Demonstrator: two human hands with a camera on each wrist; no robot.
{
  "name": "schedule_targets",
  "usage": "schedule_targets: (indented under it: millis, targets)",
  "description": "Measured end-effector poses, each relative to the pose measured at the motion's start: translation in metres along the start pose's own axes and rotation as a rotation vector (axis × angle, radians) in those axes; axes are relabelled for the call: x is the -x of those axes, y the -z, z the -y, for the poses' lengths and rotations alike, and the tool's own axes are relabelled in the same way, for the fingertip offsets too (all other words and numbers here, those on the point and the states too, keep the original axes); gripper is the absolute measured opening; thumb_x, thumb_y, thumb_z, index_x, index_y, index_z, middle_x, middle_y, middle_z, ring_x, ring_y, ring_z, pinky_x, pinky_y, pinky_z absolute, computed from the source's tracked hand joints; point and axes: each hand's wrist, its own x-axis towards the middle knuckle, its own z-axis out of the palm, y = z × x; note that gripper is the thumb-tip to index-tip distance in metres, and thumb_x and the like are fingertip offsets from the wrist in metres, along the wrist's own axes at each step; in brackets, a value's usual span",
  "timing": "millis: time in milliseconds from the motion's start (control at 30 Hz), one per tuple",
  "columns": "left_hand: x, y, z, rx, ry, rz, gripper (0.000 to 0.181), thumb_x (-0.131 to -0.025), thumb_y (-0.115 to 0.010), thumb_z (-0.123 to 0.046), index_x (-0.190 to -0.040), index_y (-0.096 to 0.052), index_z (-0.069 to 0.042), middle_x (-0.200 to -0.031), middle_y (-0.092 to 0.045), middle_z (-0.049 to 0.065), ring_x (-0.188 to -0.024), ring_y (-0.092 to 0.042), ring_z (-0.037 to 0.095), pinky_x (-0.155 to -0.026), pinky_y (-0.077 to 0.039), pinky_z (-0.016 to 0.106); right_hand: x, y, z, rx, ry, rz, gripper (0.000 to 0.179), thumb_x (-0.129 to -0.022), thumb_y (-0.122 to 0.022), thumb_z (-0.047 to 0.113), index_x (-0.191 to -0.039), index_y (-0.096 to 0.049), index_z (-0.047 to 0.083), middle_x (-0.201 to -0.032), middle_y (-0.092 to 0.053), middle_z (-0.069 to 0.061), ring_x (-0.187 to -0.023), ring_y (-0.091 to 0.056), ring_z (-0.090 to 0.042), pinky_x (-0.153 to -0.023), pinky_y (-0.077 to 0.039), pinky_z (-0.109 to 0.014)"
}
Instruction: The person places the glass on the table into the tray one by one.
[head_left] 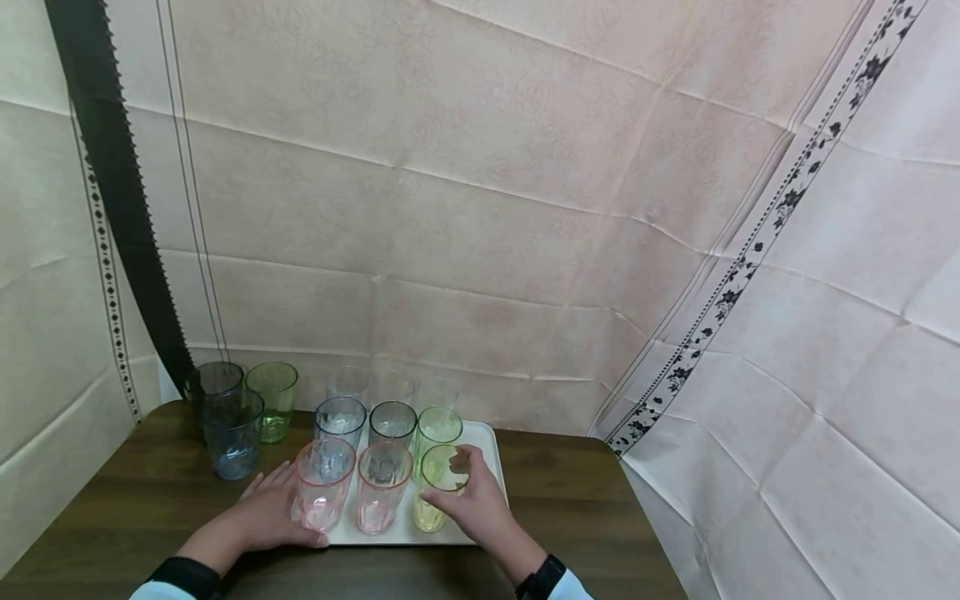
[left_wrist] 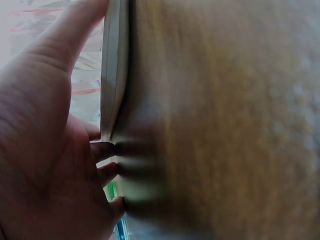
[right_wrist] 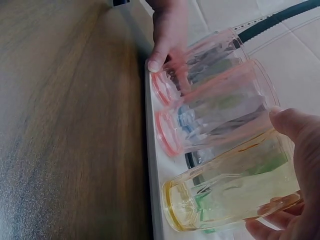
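My right hand (head_left: 483, 502) holds a yellow glass (right_wrist: 232, 187) near its rim, thumb on one side and fingers on the other. The glass stands upright at the front right of a white tray (head_left: 491, 467), its base right at the tray's surface. At the front left corner my left hand (head_left: 262, 512) grips the tray, thumb along the front edge and fingers along the left side. Beside that hand is one pink glass (head_left: 324, 492); a second pink glass (head_left: 384, 483) stands between it and the yellow one.
Behind on the tray are a blue glass (head_left: 340, 417), a grey glass (head_left: 393, 421) and a green glass (head_left: 439, 425), with clear glasses (head_left: 392, 386) at the back. Left of the tray, on the wooden table (head_left: 570, 517), stand another blue glass (head_left: 234, 437), green glass (head_left: 273, 400) and dark glass (head_left: 219, 377).
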Motion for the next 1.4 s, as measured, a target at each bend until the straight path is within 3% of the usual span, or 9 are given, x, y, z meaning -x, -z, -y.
schedule_targets:
  millis: [600, 733, 867, 1000, 1200, 1267, 1400]
  targets:
    - [-0.002, -0.003, 0.009, 0.0, 0.013, -0.003, 0.135, -0.069, -0.078, -0.078, -0.16, -0.028, 0.008, -0.161, -0.029, 0.036, -0.145, -0.02, 0.058, -0.11, -0.014, 0.081, 0.0, -0.004, -0.005, -0.009, -0.005, 0.005, 0.103, -0.076, -0.089, 0.052, -0.153, -0.039, 0.004, -0.134, -0.063, -0.016, -0.12, -0.059, -0.026, -0.094, -0.053, -0.048]
    - [-0.003, -0.003, 0.013, 0.044, -0.038, -0.03, 0.131, -0.069, -0.081, -0.075, -0.162, -0.028, 0.003, -0.159, -0.034, 0.034, -0.143, -0.029, 0.055, -0.11, -0.024, 0.077, 0.006, 0.008, -0.013, -0.043, 0.027, -0.029, 0.102, -0.078, -0.088, 0.052, -0.153, -0.039, 0.003, -0.135, -0.06, -0.015, -0.126, -0.056, -0.028, -0.1, -0.05, -0.051]
    - [0.006, 0.008, 0.018, 0.093, -0.066, -0.056, 0.114, -0.074, -0.083, -0.067, -0.156, -0.042, 0.0, -0.154, -0.042, 0.033, -0.138, -0.039, 0.052, -0.105, -0.04, 0.069, 0.015, 0.026, -0.03, -0.05, 0.085, -0.071, 0.088, -0.086, -0.082, 0.049, -0.15, -0.041, 0.004, -0.133, -0.06, -0.012, -0.126, -0.057, -0.029, -0.102, -0.048, -0.056]
    - [0.022, 0.026, 0.024, 0.088, -0.004, -0.095, 0.089, -0.081, -0.079, -0.064, -0.14, -0.06, 0.001, -0.14, -0.059, 0.025, -0.128, -0.054, 0.044, -0.099, -0.048, 0.062, 0.026, 0.047, -0.052, 0.037, 0.131, -0.105, 0.078, -0.093, -0.074, 0.051, -0.148, -0.043, 0.005, -0.134, -0.06, -0.013, -0.126, -0.057, -0.032, -0.101, -0.048, -0.058]
    - [0.041, 0.049, 0.051, 0.138, 0.151, -0.169, 0.069, -0.09, -0.071, -0.062, -0.123, -0.069, -0.001, -0.112, -0.074, 0.01, -0.103, -0.069, 0.029, -0.087, -0.056, 0.053, 0.036, 0.075, -0.084, 0.354, 0.108, -0.076, 0.089, -0.095, -0.057, 0.071, -0.151, -0.045, 0.004, -0.146, -0.055, -0.015, -0.134, -0.051, -0.032, -0.105, -0.047, -0.056]
    - [0.046, 0.054, 0.063, 0.117, 0.192, -0.222, 0.071, -0.091, -0.069, -0.064, -0.121, -0.069, 0.0, -0.109, -0.075, 0.011, -0.1, -0.07, 0.03, -0.084, -0.057, 0.053, 0.038, 0.082, -0.094, 0.44, 0.116, -0.061, 0.092, -0.093, -0.056, 0.074, -0.152, -0.045, 0.005, -0.147, -0.054, -0.015, -0.135, -0.05, -0.032, -0.105, -0.047, -0.056]
    - [0.049, 0.062, 0.081, 0.064, 0.265, -0.352, 0.087, -0.09, -0.065, -0.071, -0.126, -0.062, 0.009, -0.111, -0.07, 0.027, -0.101, -0.066, 0.043, -0.08, -0.053, 0.061, 0.042, 0.091, -0.109, 0.538, 0.146, -0.057, 0.088, -0.093, -0.061, 0.07, -0.152, -0.047, 0.006, -0.146, -0.055, -0.015, -0.132, -0.052, -0.032, -0.104, -0.047, -0.056]
